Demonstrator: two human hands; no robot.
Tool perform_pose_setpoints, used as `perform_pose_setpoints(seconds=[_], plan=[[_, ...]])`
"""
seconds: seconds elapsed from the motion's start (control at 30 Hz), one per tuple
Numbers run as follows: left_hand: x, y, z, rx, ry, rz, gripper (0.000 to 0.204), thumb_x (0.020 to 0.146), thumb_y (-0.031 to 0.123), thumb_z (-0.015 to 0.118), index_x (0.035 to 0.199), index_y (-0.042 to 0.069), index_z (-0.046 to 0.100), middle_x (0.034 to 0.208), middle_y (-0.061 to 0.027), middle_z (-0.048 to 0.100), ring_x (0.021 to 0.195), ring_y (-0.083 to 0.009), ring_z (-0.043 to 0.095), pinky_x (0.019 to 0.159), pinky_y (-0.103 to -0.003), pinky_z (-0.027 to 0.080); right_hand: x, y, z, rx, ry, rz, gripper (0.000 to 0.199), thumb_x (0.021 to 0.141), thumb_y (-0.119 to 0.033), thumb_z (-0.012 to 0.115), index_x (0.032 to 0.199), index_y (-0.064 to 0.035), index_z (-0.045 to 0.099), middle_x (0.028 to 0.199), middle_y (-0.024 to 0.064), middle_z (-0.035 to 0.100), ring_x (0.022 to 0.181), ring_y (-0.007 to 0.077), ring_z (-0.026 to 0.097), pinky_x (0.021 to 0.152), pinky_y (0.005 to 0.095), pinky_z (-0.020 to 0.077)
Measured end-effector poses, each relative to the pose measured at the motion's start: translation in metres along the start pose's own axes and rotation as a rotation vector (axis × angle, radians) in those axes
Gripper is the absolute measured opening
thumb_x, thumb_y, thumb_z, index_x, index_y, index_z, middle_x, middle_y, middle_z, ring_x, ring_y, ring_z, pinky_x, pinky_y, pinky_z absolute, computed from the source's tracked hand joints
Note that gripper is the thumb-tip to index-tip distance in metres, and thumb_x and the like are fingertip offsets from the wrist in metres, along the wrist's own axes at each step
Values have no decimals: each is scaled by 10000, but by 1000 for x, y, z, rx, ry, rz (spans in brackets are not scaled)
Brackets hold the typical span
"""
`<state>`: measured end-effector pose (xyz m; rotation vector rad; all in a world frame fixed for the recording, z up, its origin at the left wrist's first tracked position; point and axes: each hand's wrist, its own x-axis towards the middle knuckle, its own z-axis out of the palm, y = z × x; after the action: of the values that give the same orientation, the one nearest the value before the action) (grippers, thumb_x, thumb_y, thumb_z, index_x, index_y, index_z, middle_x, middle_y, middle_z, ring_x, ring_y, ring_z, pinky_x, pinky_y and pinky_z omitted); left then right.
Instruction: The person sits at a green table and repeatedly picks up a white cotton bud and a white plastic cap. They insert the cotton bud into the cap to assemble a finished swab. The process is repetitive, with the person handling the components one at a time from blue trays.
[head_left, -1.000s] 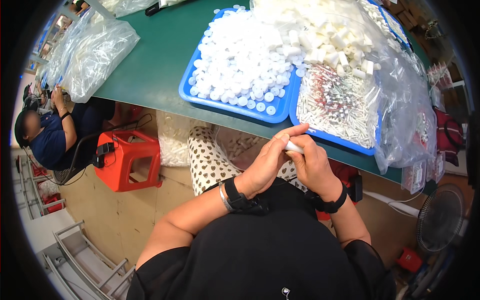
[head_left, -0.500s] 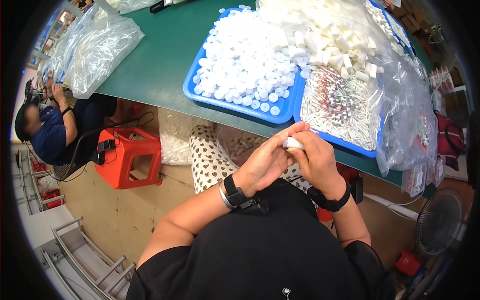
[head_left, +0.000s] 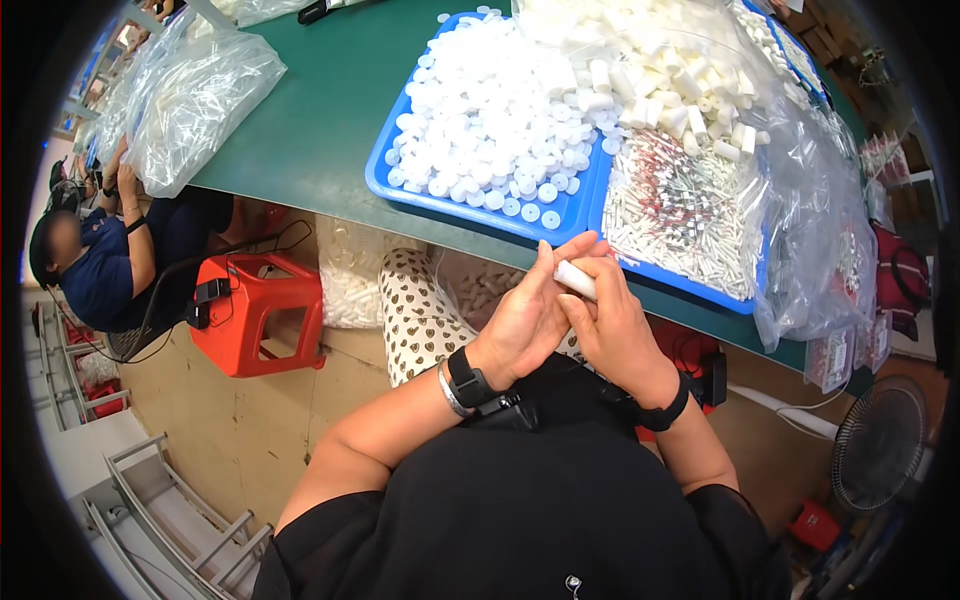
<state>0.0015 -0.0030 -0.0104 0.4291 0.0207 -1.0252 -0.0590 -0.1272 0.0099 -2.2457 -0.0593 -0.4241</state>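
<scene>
Just off the near table edge, my right hand (head_left: 622,335) pinches a small white cylinder (head_left: 577,281) between thumb and fingers. My left hand (head_left: 522,318) lies against its far end with the palm turned up, thumb raised and fingers stretched out behind the cylinder. Whether the left palm presses on it cannot be made out. Beyond my hands is a blue tray (head_left: 470,215) heaped with translucent white discs (head_left: 480,120). Beside it on the right, a second blue tray (head_left: 690,290) holds thin white pieces with red and dark parts (head_left: 690,200).
Cream cylinders (head_left: 690,75) spill from a clear bag at the back. More plastic bags (head_left: 810,230) hang at the right, near a black fan (head_left: 880,440). On the left are a red stool (head_left: 255,315), another person (head_left: 110,250) and a large clear bag (head_left: 205,100) on the green table.
My left thumb has lifted away from the white cylinder, which now shows more of its length. My right hand has shifted slightly left. The other person's forearm has risen toward the bag.
</scene>
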Motion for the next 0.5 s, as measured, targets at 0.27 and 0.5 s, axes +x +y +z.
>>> perform_pose_setpoints(seconds=[0.27, 0.5], plan=[[-1, -16, -3, 263, 25, 90, 675, 1037, 560, 244, 1514, 82, 262, 1536, -113, 369, 1352, -243, 431, 1138, -429, 352, -7, 5, 2, -1, -58, 48, 174, 968, -104, 573, 1104, -1, 536, 860, 194, 661, 702, 384, 647, 624, 436, 520], [-9, -3, 0, 299, 72, 33, 696, 1035, 570, 239, 1526, 78, 258, 1512, -138, 399, 1334, -276, 455, 1082, -426, 415, -2, 6, -13, 873, -320, 688, 267, 1042, -263, 504, 1093, -8, 563, 727, 46, 592, 518, 78, 493, 446, 225, 364]])
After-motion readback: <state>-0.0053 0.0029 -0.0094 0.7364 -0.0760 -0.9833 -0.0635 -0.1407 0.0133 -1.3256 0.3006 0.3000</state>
